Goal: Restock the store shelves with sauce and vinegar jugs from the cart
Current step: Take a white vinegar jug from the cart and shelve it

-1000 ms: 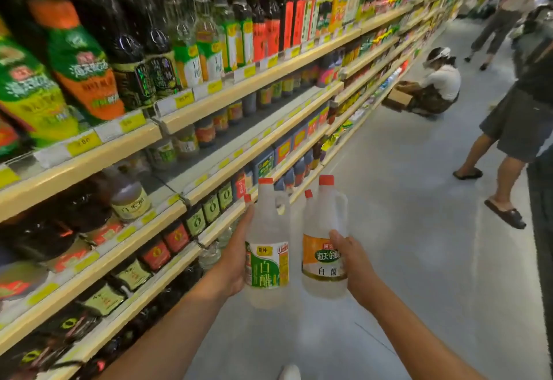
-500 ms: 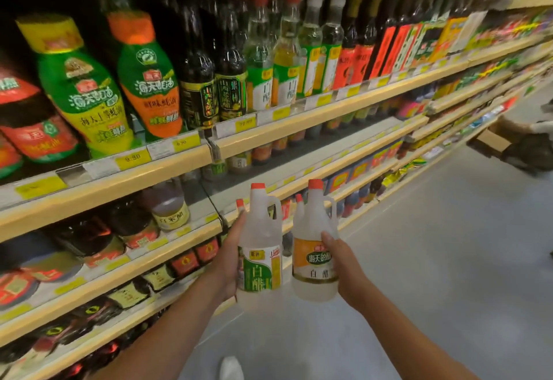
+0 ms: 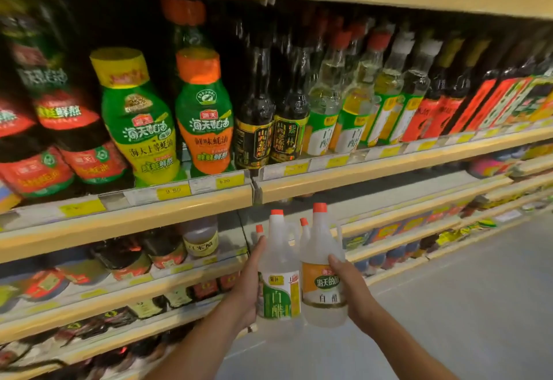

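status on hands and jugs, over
Left hand grips green-label jug. Right hand grips orange-label jug. Both jugs unshelved, side by side. Nothing between them and the shelves.

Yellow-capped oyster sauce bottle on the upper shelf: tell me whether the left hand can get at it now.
Probably not as things stand. The left hand grips the green-label vinegar jug, so it has no free fingers. The yellow-capped bottle itself stands at the shelf front edge with nothing before it.

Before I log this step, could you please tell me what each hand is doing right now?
Left hand: grips the green-label jug.
Right hand: grips the orange-label jug.
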Motion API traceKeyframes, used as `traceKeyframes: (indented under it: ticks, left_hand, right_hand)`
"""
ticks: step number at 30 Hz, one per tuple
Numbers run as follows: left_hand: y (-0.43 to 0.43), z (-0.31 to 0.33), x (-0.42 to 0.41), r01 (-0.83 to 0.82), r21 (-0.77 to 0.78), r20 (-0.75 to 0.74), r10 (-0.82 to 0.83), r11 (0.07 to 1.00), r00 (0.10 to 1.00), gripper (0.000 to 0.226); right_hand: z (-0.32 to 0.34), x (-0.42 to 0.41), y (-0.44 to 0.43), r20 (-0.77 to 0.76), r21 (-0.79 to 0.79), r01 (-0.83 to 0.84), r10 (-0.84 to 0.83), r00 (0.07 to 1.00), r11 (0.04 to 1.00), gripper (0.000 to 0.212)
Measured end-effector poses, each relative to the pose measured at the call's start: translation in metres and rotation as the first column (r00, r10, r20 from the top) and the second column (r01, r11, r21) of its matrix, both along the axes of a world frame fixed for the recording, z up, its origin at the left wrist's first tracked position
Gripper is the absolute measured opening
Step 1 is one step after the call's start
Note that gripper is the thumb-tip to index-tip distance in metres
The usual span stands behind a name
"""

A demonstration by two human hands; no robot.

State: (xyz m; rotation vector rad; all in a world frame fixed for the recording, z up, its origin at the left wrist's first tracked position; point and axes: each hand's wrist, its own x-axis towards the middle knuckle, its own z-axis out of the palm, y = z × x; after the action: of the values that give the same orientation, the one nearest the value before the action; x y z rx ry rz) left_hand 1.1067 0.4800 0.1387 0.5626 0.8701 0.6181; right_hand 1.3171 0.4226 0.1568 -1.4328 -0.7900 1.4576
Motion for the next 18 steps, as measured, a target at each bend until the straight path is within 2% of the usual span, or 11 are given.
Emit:
traceKeyframes:
  ticks: [3, 7, 10, 14, 18]
  left_hand:
    - [-0.004, -0.003, 0.007, -0.114, -0.02, 0.046, 0.115, 0.993, 0.992, 0.08]
    - [-0.015, -0.006, 0.02, -0.258, -0.053, 0.029, 0.259, 0.965, 0.965, 0.087]
    - [-0.026, -0.011, 0.025, -0.315, -0.008, 0.038, 0.315, 0.949, 0.948, 0.088]
    - [-0.047, -0.015, 0.03, -0.417, -0.012, 0.057, 0.417, 0.909, 0.907, 0.087]
    - [-0.058, -0.011, 0.028, -0.495, -0.024, 0.096, 0.495, 0.868, 0.863, 0.081]
  right_hand:
    - [-0.005, 0.012, 0.016, 0.004, 0.002, -0.096, 0.096, 0.995, 0.995, 0.081]
    - [-0.005, 0.027, 0.032, 0.046, 0.026, -0.281, 0.28, 0.959, 0.959, 0.086]
    - [-0.007, 0.033, 0.039, 0.081, 0.031, -0.404, 0.4, 0.913, 0.914, 0.073]
    - [-0.009, 0.03, 0.046, 0.105, 0.002, -0.481, 0.478, 0.872, 0.877, 0.069]
    - [-0.008, 0.021, 0.058, 0.127, -0.007, -0.555, 0.551, 0.825, 0.832, 0.057]
